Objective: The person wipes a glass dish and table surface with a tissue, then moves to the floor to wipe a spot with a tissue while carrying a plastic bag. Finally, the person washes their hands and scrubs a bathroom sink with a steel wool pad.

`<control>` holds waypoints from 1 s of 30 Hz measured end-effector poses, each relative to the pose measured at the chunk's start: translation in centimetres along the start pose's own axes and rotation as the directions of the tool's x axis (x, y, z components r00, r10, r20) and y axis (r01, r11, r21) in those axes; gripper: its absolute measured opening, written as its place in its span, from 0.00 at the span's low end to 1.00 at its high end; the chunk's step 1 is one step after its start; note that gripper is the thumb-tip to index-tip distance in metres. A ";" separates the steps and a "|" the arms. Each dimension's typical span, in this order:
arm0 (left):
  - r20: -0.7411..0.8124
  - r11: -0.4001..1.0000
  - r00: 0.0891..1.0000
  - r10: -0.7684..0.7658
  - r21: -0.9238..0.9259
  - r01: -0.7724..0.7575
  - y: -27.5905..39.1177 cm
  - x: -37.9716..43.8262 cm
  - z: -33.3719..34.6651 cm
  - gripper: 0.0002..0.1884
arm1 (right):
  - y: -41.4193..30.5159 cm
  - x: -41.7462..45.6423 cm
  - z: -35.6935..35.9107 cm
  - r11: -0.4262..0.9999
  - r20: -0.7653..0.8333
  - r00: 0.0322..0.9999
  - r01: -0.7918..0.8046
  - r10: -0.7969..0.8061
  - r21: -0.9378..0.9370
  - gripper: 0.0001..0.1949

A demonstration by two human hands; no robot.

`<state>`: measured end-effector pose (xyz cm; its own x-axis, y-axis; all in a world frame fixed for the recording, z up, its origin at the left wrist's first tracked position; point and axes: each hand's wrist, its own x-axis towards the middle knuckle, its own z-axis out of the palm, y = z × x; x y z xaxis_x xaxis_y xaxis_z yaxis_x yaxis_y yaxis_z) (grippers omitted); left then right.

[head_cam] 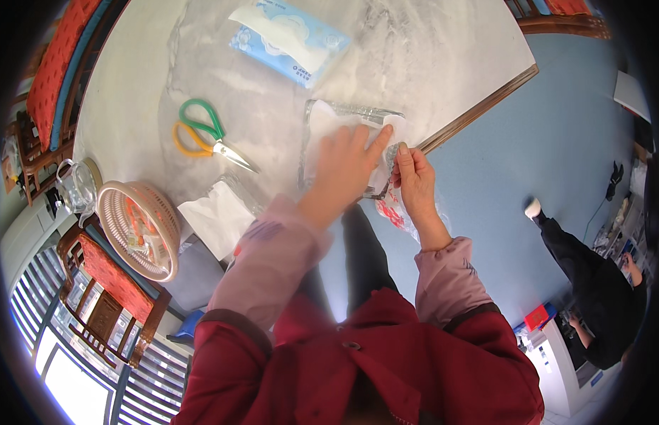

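A clear plastic tray [304, 178] with ribbed walls lies at the table's near edge, lined with white tissue paper [320, 119]. My left hand [343, 162] rests flat over the tissue, fingers spread, covering much of it. At the tray's right corner, my right hand [416, 178] pinches the rim between thumb and fingers. Below that hand hangs a clear plastic bag [396, 215] with red print. Left of the tray are scissors [220, 146] with one green and one yellow handle loop, blades slightly apart. Another clear plastic tray [239, 188], partly under white tissue [218, 215], lies near my left forearm.
A blue tissue pack [308, 34] with a sheet pulled out lies farther back on the marbled table [265, 111]. At the left edge are a beige plastic basket [175, 228] of wrapped items and a glass pitcher [77, 186]. A person in dark clothes [600, 297] is at far right.
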<state>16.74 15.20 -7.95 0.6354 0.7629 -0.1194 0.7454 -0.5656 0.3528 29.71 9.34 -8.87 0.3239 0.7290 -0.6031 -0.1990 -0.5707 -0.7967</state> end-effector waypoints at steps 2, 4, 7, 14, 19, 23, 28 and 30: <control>0.005 0.999 1.000 0.012 -0.046 -0.011 -0.2 0.4 -0.3 0.32 | -0.6 0.0 -0.1 0.996 -0.047 0.995 -0.087 0.088 0.035 0.15; 0.018 0.997 0.999 0.036 -0.064 -0.035 -0.6 0.2 -0.8 0.30 | -1.4 -0.1 -0.1 0.994 -0.085 0.992 -0.087 0.092 0.061 0.13; 0.032 0.993 0.996 0.077 -0.086 -0.074 -0.8 -0.8 -1.3 0.26 | -2.3 -0.5 -0.5 0.997 -0.125 0.989 0.080 -0.082 -0.021 0.11; -0.051 0.996 0.995 0.085 0.030 -0.083 -1.7 -2.7 -1.0 0.22 | -3.6 -1.8 1.7 0.323 0.395 0.675 0.682 -0.623 -0.657 0.15; -0.069 1.000 0.997 0.027 -0.013 -0.028 -1.8 -2.9 -0.9 0.20 | -4.0 -0.4 2.8 0.191 0.357 0.877 0.429 -0.321 -0.883 0.18; -0.030 0.996 0.998 0.059 0.072 -0.057 -2.4 -3.5 -0.4 0.23 | -4.3 0.6 2.4 0.207 0.397 0.843 0.488 -0.362 -0.848 0.18; -0.057 0.994 0.994 0.097 -0.050 -0.100 -3.2 -4.5 -0.7 0.23 | -5.7 1.2 2.8 0.124 0.562 0.759 0.625 -0.330 -0.771 0.16; -0.082 0.992 0.989 0.123 -0.007 -0.124 -3.3 -4.7 -0.6 0.22 | -6.5 2.1 3.8 0.022 0.517 0.824 0.536 -0.230 -0.844 0.15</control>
<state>11.17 13.69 -8.05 0.7037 0.7105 0.0012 0.6594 -0.6536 0.3716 28.18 15.97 -5.12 -0.1658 0.9279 -0.3340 0.9498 0.0591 -0.3072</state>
